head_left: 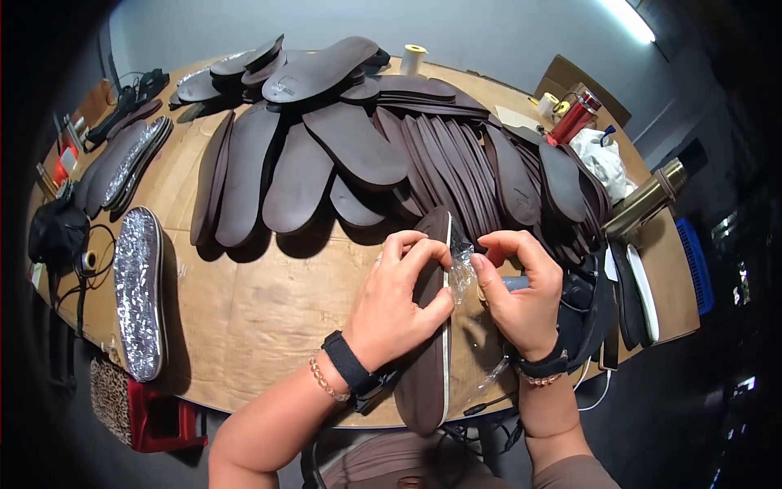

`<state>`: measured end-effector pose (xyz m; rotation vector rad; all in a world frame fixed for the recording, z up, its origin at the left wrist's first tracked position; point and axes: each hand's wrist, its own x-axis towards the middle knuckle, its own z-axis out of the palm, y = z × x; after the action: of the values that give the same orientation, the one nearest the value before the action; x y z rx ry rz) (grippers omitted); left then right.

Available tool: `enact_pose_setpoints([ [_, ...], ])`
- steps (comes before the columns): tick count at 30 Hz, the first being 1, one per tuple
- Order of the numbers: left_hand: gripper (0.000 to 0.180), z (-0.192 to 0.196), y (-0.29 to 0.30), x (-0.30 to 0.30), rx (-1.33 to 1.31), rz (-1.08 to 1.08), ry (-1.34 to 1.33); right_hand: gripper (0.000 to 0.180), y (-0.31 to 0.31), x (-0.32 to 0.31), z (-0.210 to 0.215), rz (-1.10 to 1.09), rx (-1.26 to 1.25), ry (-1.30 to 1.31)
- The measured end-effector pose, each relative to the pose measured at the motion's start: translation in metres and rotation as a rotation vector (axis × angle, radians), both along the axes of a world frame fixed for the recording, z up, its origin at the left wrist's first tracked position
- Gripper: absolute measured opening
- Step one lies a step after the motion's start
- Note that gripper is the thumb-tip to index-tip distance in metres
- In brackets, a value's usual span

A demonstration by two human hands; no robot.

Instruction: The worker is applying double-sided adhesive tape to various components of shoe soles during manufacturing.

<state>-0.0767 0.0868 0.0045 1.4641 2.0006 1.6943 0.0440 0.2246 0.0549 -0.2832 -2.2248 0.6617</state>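
Note:
A dark brown shoe insole [425,383] with a pale edge stands on its side in front of me, its long axis pointing away. My left hand [391,301] is closed around its upper half, fingers over the top and thumb near the pale edge. On the right of that edge is a crumpled bit of clear plastic film [463,273]. The thumb and forefinger of my right hand [525,306] pinch at this film. A grey-blue handle [515,283] shows between the right thumb and palm; the rest of that tool is hidden.
Many brown insoles [301,179] lie in piles across the far table. At left lies an insole with a crinkled silvery face [140,293]. A red flask [575,116], a brassy flask [648,196] and a white bag [601,159] stand at right. Cables [489,407] lie near the front edge.

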Motion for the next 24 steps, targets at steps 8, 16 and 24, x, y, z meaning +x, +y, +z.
enact_pose_setpoints([
  [8, 0.019, -0.005, 0.006, -0.008, -0.006, 0.025, -0.100, 0.030, -0.035, 0.057, 0.035, -0.041, 0.207, 0.227],
  [16, 0.091, -0.039, 0.015, -0.024, 0.045, -0.048, -0.209, 0.049, -0.085, 0.129, -0.018, 0.109, 0.189, -0.228],
  [24, 0.114, -0.038, 0.010, -0.054, 0.046, -0.268, -0.628, 0.049, -0.103, 0.128, -0.069, 0.058, 0.184, -0.271],
])
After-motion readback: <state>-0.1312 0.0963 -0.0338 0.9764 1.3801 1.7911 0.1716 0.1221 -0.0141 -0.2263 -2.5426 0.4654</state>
